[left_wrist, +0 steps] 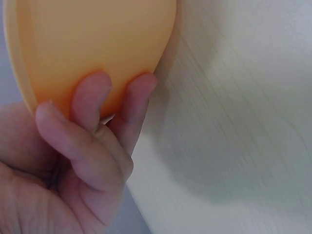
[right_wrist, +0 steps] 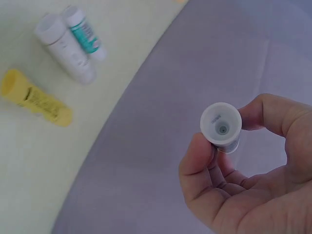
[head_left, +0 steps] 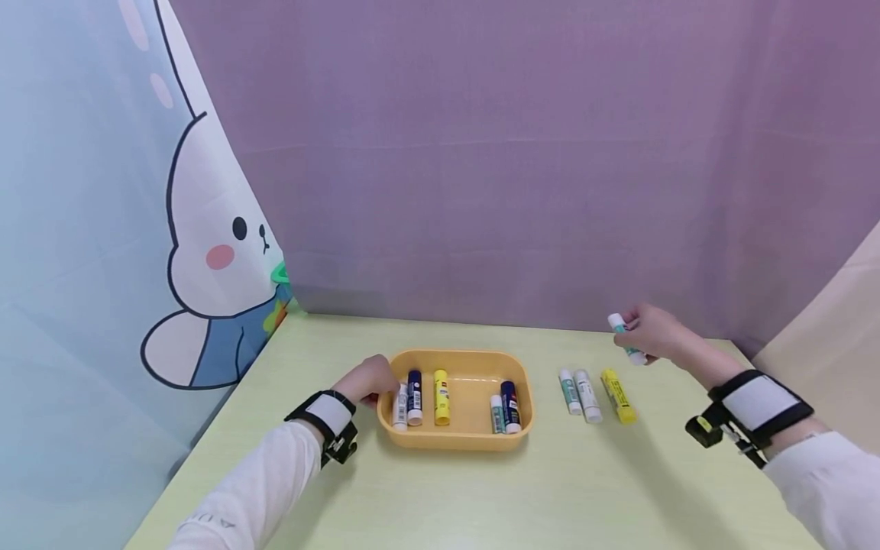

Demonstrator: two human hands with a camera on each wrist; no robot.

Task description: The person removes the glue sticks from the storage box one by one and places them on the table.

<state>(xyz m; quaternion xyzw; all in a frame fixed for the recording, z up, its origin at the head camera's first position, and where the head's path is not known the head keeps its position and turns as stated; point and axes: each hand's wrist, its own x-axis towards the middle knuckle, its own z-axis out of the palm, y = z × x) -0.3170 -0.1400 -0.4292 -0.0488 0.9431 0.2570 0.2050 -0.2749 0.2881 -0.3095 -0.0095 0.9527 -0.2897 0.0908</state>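
Observation:
My left hand (head_left: 374, 378) grips the left end of an orange plastic tray (head_left: 454, 441); in the left wrist view its fingertips press the tray's outer wall (left_wrist: 97, 39). Inside the tray lie a white glue stick (head_left: 400, 409), two dark blue ones, a yellow one (head_left: 441, 397) and a small green-and-white one (head_left: 497, 414). Above the table's right side, my right hand (head_left: 653, 334) pinches a white-and-green glue stick (head_left: 616, 322) between thumb and fingers. Its hollow white end (right_wrist: 221, 124) faces the right wrist camera.
Right of the tray, a green-and-white glue stick (head_left: 570, 392), a white one (head_left: 587, 397) and a yellow one (head_left: 619, 396) lie on the pale table (head_left: 440, 496). A purple curtain (head_left: 481, 168) hangs behind, and a blue cloth with a cartoon figure (head_left: 82, 305) hangs at left.

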